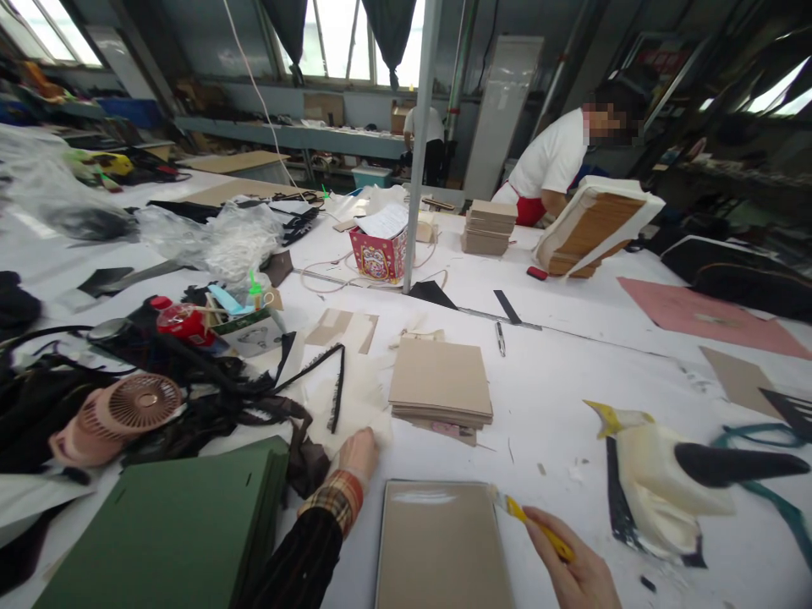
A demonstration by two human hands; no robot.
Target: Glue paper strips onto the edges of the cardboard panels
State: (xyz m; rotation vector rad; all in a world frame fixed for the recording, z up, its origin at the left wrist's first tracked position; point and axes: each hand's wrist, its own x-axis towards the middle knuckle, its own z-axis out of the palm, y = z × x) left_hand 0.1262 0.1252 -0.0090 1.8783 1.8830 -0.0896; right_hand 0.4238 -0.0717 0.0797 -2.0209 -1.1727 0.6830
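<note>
My right hand [567, 562] grips the yellow handle of a paintbrush [517, 510], and its bristles touch the upper right corner of a beige board [444, 550]. That board has a glossy, wet-looking surface and a dark edge. My left hand [359, 459] is closed on the table beyond the board's upper left corner, by a thin whitish sheet [364, 406]. Whether it pinches anything is hidden. Just beyond both hands is a stack of beige boards [441, 376]. Left of my left arm lies a stack of dark green sheets [165, 524].
At left are a pink fan [143, 402], a red bottle [183, 323] and dark fabric. A cream container [660, 482] with another brush stands right. A pen [501, 338], a metal pole [419, 169] and a red box [379, 254] are farther off. A co-worker [549, 161] bends over a stack.
</note>
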